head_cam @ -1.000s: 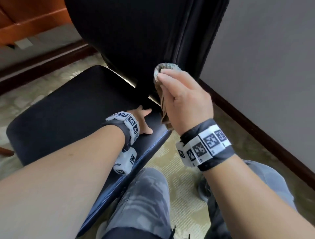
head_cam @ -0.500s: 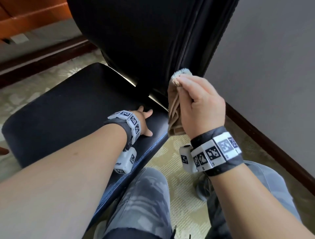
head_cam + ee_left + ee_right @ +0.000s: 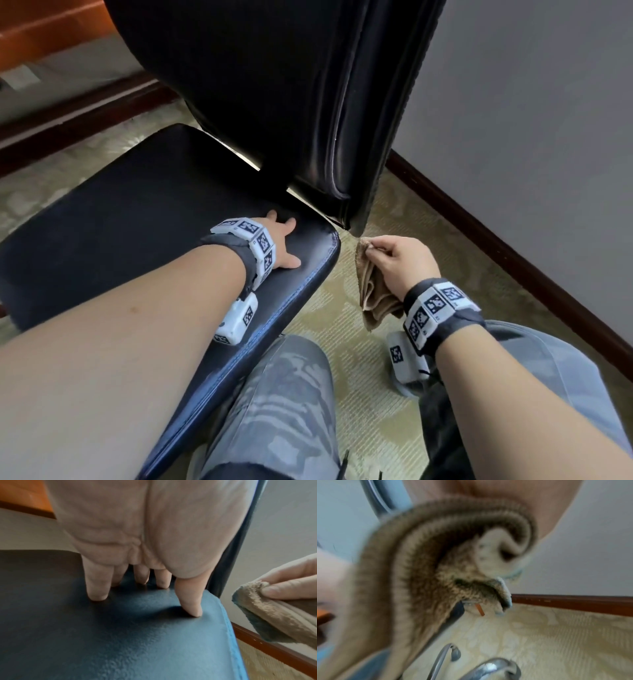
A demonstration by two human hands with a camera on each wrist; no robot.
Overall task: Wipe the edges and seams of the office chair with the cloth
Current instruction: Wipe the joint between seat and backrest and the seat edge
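Observation:
A black office chair stands before me: its backrest [image 3: 274,85] rises at the top, its seat [image 3: 120,222] spreads to the left. My left hand [image 3: 282,243] presses flat on the seat's rear right corner [image 3: 197,615], fingers straight. My right hand [image 3: 400,263] pinches a folded brown cloth [image 3: 371,291] just below the backrest's lower right corner [image 3: 352,219], off the seat's right edge. In the left wrist view the cloth [image 3: 274,612] hangs beside the seat's stitched seam [image 3: 228,622]. The right wrist view is filled by the blurred cloth [image 3: 436,568].
A grey wall [image 3: 531,102] with a dark wooden skirting board [image 3: 513,240] runs close on the right. Patterned beige carpet [image 3: 359,394] lies below. My knees in camouflage trousers [image 3: 281,411] are near the seat's front. Chrome chair legs [image 3: 488,669] show underneath.
My right hand slid the cloth down the backrest's right edge, from mid-height to below its lower corner. The left hand stayed on the seat.

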